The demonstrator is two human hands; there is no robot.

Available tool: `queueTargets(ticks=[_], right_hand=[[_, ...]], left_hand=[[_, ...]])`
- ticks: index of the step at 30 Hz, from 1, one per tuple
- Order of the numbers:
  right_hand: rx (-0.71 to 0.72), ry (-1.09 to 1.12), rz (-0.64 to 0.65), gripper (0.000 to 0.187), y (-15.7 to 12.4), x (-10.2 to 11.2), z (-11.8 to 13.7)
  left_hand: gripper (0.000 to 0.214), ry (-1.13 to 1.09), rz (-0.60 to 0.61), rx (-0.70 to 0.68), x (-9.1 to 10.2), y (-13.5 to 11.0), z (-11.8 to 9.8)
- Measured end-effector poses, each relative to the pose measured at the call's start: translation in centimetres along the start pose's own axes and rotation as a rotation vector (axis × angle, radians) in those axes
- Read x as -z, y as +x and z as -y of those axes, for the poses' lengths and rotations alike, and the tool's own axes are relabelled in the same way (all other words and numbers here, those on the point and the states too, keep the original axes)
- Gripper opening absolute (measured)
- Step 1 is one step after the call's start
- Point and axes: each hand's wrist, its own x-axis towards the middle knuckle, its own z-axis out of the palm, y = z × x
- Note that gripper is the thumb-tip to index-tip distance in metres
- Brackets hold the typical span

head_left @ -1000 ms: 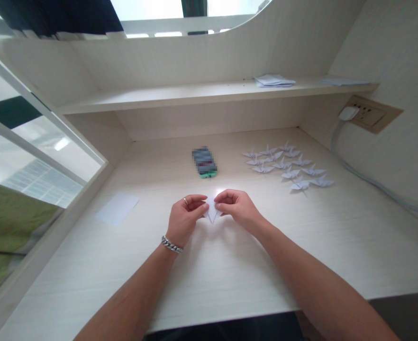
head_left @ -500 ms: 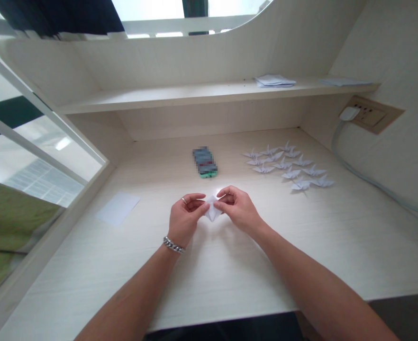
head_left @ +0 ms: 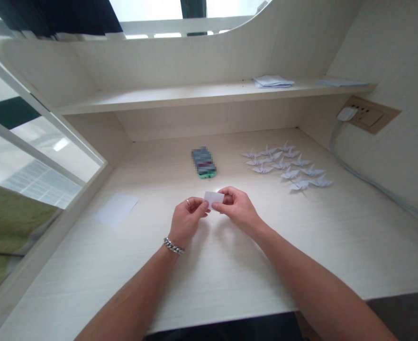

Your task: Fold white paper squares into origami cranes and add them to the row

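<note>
Both hands hold one small folded piece of white paper (head_left: 213, 197) just above the middle of the pale wooden desk (head_left: 230, 265). My left hand (head_left: 188, 221), with a ring and a chain bracelet, pinches the paper's lower left edge. My right hand (head_left: 238, 208) pinches its right side with thumb and fingers. The paper's upper part shows as a small rectangle between the fingertips.
Several folded paper cranes (head_left: 286, 166) lie at the back right of the desk. A phone (head_left: 204, 162) in a green case lies behind my hands. A flat white sheet (head_left: 116, 209) lies to the left. Papers (head_left: 273, 81) rest on the shelf; a wall socket (head_left: 367, 113) with cable is right.
The paper pointed down as a triangle between my hands a second ago. It now stands up as a small rectangle, and my hands have lifted slightly and closed together.
</note>
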Motion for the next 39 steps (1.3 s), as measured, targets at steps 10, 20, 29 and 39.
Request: queueTargets(ticks=[10,20,29,39], right_hand=[[0.044,-0.174,0.006,0.022,-0.1,0.2,0.1],[-0.05,0.027,0.062,0.024,0.1,0.5,0.2],[-0.056,0.017,0.148,0.025,0.2,1.4,0.7],[-0.057,-0.102,0.116,0.028,-0.1,1.6,1.2]], left_hand=[[0.025,0.265,0.019,-0.066,0.9,0.3,0.4],[0.02,0.166,0.1,-0.072,1.3,0.4,0.0],[0.018,0.239,0.151,-0.092,2.1,0.5,-0.6],[0.028,0.191,0.0,-0.148,2.0,0.8,-0.7]])
